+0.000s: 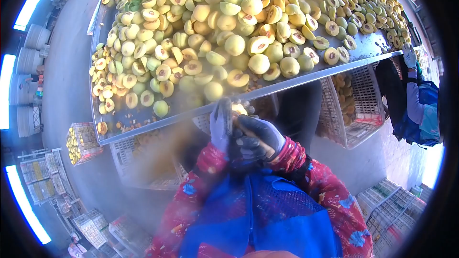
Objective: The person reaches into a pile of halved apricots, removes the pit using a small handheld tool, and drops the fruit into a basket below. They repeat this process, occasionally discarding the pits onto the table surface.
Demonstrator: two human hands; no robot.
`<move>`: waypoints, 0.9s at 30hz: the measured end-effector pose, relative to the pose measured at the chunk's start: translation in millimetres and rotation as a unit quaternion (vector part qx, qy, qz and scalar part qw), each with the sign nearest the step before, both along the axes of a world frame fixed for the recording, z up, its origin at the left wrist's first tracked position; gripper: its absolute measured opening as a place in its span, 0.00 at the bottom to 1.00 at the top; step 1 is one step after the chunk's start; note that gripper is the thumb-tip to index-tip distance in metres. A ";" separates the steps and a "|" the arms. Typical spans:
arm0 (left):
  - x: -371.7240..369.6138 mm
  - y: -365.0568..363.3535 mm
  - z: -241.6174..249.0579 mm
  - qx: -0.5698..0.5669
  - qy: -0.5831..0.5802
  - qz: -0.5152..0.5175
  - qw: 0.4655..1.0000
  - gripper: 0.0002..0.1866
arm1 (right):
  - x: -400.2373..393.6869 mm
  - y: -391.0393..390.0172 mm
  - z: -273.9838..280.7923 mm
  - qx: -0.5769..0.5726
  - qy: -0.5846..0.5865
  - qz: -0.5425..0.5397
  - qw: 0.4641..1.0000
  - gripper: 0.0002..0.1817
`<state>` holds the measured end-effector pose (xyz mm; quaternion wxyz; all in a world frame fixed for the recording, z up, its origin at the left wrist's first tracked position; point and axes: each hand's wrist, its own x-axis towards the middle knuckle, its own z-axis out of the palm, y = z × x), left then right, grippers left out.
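Note:
My gloved hands meet in front of my chest, just below the metal table's near edge. In my left hand (221, 125) is a pale yellow peach (239, 109), partly hidden by the fingers. My right hand (262, 136), in a dark-coated glove, is closed beside it around what looks like a tan-handled tool (264, 147); its working end is hidden. Just beyond lies a heap of yellow-green peaches (234, 45), many cut in half with brown pits showing.
The metal table (201, 111) has a raised rim. Plastic crates (355, 107) stand beneath it, and a crate of fruit (83, 143) is at its left corner. A co-worker's gloved hand (409, 56) is at the right end. Stacked crates (392, 210) stand behind on the right.

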<state>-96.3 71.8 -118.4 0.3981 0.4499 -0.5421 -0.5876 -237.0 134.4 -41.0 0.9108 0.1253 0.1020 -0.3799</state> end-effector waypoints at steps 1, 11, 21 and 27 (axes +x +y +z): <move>0.6 1.6 -3.1 -0.029 -0.034 0.006 0.999 0.16 | 0.9 0.6 -6.0 -0.009 -0.048 -0.005 0.999 0.21; 26.2 5.1 65.6 0.164 0.117 0.186 0.962 0.20 | 0.6 -3.7 3.2 -0.053 -0.061 -0.072 0.994 0.17; 84.8 -53.5 117.0 -0.114 -0.565 0.054 0.815 0.20 | -4.9 5.0 -51.5 0.009 -0.085 -0.026 0.996 0.19; 1.7 -108.9 61.9 -0.042 -0.610 -0.115 0.783 0.38 | -15.6 6.8 -19.5 -0.002 0.200 -0.003 0.980 0.19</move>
